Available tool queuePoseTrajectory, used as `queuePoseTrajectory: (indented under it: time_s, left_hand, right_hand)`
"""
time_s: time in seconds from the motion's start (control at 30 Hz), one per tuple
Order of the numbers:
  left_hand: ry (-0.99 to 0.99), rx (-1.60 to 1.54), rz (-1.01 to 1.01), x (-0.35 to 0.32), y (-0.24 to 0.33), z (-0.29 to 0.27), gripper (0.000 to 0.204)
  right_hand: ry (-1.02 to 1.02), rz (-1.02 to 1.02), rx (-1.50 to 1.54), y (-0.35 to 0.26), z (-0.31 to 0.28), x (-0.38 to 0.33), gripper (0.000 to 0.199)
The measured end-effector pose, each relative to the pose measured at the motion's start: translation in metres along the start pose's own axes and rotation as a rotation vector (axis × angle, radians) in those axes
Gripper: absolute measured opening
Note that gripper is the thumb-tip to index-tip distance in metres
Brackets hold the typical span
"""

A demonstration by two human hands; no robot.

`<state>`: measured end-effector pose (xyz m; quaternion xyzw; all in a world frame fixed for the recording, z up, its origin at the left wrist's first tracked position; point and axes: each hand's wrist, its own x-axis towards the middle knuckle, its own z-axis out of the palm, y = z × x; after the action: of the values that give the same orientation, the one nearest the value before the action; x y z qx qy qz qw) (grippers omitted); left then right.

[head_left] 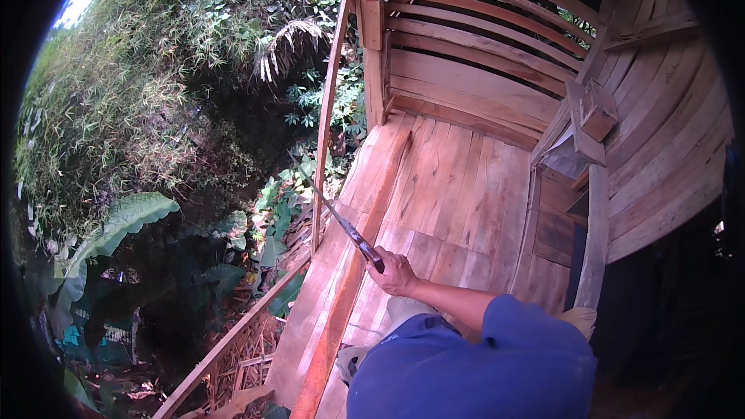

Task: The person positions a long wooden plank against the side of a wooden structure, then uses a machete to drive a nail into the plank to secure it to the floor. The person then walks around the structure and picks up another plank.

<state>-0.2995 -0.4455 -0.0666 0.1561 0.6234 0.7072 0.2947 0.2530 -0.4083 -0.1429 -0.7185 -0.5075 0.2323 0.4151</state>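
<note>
My right hand (394,272) is closed around the dark handle of a long, thin-bladed hand tool (338,217). The blade looks mottled near the handle and narrows toward its far tip. It points away to the upper left, past the edge of the deck. From this angle I cannot tell whether it is a saw or a machete. Below the tool, a long reddish-brown timber beam (359,275) lies lengthwise along the plank floor (442,178). My left hand does not show.
A slanted wooden pole (329,109) and a low rail (233,336) line the deck's left edge, with dense plants (155,85) beyond. A slatted wall (477,81) closes the far end. On the right, a small wooden block (598,111) sits against curved plank siding (660,124).
</note>
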Motion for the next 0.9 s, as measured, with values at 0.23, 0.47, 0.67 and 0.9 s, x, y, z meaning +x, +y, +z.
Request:
queuePoseTrajectory:
  time_s: [0.23,0.47,0.67,0.9]
  left_hand:
    - [0.486,-0.037,-0.066,-0.076,0.009,-0.166,0.050]
    - [0.584,-0.253,-0.046,-0.144,-0.001,-0.305,0.051]
    - [0.555,-0.364,0.010,-0.138,-0.026,-0.298,0.033]
    - [0.570,-0.597,0.025,-0.124,-0.097,-0.347,0.031]
  right_hand:
    - [-0.363,-0.044,-0.063,-0.002,-0.005,0.018,0.025]
    - [-0.745,-0.211,-0.148,-0.033,0.042,0.014,0.023]
    - [-1.030,-0.419,-0.188,-0.069,0.083,0.013,0.017]
    - [-1.256,-0.731,-0.317,-0.135,0.145,0.004,0.017]
